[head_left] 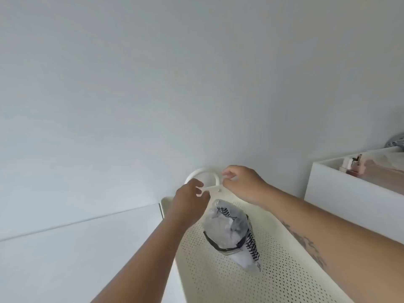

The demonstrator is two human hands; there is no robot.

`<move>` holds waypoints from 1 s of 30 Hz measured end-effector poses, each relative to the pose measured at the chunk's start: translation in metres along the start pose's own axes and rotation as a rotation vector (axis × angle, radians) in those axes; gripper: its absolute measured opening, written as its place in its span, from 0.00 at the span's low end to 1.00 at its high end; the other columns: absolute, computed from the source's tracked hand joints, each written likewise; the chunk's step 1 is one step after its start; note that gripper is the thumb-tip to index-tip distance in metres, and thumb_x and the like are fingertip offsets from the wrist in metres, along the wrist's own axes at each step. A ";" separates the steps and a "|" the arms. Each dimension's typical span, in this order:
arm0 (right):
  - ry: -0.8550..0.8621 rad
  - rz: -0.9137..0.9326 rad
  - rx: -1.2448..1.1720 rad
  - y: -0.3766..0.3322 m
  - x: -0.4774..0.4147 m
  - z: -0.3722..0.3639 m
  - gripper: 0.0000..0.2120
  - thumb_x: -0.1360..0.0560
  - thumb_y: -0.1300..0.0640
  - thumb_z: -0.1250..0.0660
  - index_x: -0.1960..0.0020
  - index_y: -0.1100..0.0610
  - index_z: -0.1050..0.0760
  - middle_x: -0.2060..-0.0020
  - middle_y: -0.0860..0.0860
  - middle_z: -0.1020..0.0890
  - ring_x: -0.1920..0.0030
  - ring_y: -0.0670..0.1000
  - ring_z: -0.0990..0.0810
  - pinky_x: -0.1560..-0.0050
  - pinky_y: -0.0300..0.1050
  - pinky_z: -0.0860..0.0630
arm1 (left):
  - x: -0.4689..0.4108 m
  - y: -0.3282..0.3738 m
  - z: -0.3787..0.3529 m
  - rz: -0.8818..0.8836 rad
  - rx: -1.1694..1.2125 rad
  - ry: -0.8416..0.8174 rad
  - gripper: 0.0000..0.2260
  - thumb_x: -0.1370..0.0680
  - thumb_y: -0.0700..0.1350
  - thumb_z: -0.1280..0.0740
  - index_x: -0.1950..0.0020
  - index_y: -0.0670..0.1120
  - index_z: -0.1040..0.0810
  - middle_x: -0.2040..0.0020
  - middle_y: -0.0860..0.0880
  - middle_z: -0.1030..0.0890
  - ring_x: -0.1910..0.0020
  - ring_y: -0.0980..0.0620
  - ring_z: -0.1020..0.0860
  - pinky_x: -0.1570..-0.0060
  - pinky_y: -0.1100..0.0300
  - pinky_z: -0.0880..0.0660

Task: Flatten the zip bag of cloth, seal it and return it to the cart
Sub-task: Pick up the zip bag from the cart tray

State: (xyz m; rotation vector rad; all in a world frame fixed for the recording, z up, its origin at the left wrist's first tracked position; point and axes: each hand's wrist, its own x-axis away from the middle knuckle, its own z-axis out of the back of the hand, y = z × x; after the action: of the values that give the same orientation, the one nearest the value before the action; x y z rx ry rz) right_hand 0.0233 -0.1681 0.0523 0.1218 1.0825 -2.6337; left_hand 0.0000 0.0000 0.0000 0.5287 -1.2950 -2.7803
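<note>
A clear zip bag (231,231) stuffed with grey, white and black-striped cloth hangs over the cream perforated tray of the cart (273,278). Its top strip stretches between my two hands. My left hand (189,202) pinches the left end of the strip. The right end is pinched in my right hand (242,183). Both hands sit above the cart's far end, in front of its white loop handle (202,172). The bag's lower end touches or nearly touches the tray; I cannot tell which.
A plain white wall fills the upper view, meeting the white floor at a line on the left. A white box-like unit (349,189) stands to the right of the cart, with pink items (352,165) and striped cloth (396,142) on top.
</note>
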 end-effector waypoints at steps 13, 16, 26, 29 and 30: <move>-0.199 -0.277 0.151 0.018 0.050 -0.013 0.18 0.27 0.56 0.37 0.37 0.54 0.29 0.45 0.55 0.22 0.48 0.57 0.19 0.54 0.55 0.17 | 0.051 0.010 -0.031 0.567 0.088 -0.290 0.10 0.24 0.50 0.38 0.51 0.45 0.33 0.59 0.51 0.26 0.66 0.46 0.15 0.73 0.61 0.24; -0.158 -0.249 0.126 0.015 0.059 -0.012 0.16 0.26 0.60 0.39 0.38 0.56 0.27 0.47 0.56 0.21 0.52 0.60 0.16 0.52 0.57 0.17 | 0.055 0.016 -0.033 0.591 0.276 -0.263 0.08 0.25 0.40 0.37 0.48 0.39 0.27 0.57 0.42 0.18 0.68 0.44 0.15 0.62 0.54 0.18; 0.015 -0.125 -0.323 -0.013 0.093 -0.012 0.21 0.25 0.60 0.37 0.33 0.49 0.34 0.41 0.50 0.26 0.49 0.51 0.21 0.55 0.48 0.17 | 0.072 0.039 0.016 0.169 0.300 0.164 0.08 0.26 0.43 0.40 0.64 0.45 0.26 0.68 0.52 0.26 0.71 0.52 0.29 0.68 0.58 0.29; 0.039 -0.106 -0.355 -0.028 0.099 -0.019 0.23 0.25 0.56 0.36 0.33 0.48 0.38 0.43 0.52 0.25 0.50 0.52 0.21 0.56 0.49 0.19 | 0.079 0.036 0.043 -0.004 0.163 0.190 0.05 0.24 0.45 0.39 0.58 0.46 0.26 0.60 0.51 0.20 0.63 0.50 0.25 0.61 0.56 0.27; 0.055 -0.100 -0.345 -0.033 0.099 -0.022 0.24 0.26 0.55 0.35 0.32 0.48 0.39 0.42 0.52 0.26 0.50 0.52 0.22 0.57 0.48 0.20 | 0.080 0.032 0.053 -0.051 0.140 0.206 0.05 0.23 0.44 0.38 0.58 0.46 0.26 0.59 0.49 0.20 0.64 0.49 0.24 0.64 0.58 0.28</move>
State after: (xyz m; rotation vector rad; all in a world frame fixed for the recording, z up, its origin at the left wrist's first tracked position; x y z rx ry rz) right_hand -0.0817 -0.1536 0.0401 0.0676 1.5790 -2.4939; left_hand -0.0962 0.0049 0.0326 0.8423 -1.4532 -2.6008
